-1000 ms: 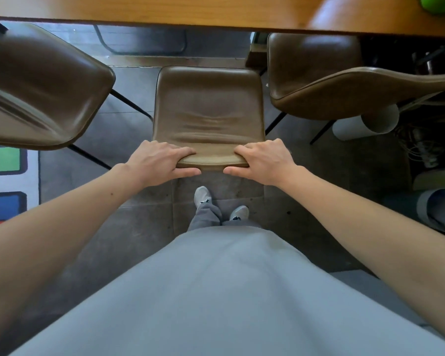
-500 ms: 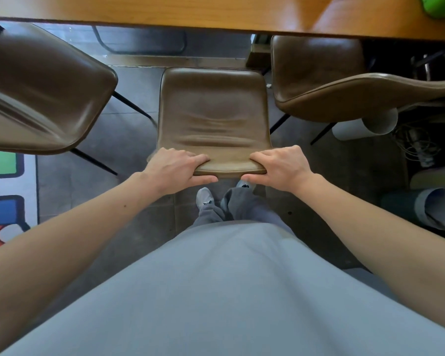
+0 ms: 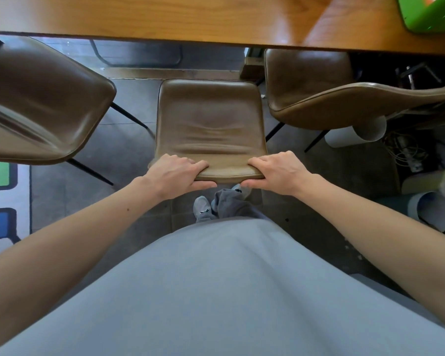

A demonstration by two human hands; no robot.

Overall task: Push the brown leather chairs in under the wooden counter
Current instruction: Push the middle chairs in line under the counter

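The middle chair (image 3: 211,124) stands in front of you, its far edge short of the tabletop (image 3: 165,19). Your left hand (image 3: 176,173) and right hand (image 3: 278,170) each clamp its near edge, between two neighbouring chairs

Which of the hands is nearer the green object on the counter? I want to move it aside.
Right. The right hand grips the middle chair's backrest on the green object's side; the left hand grips the same edge farther away.
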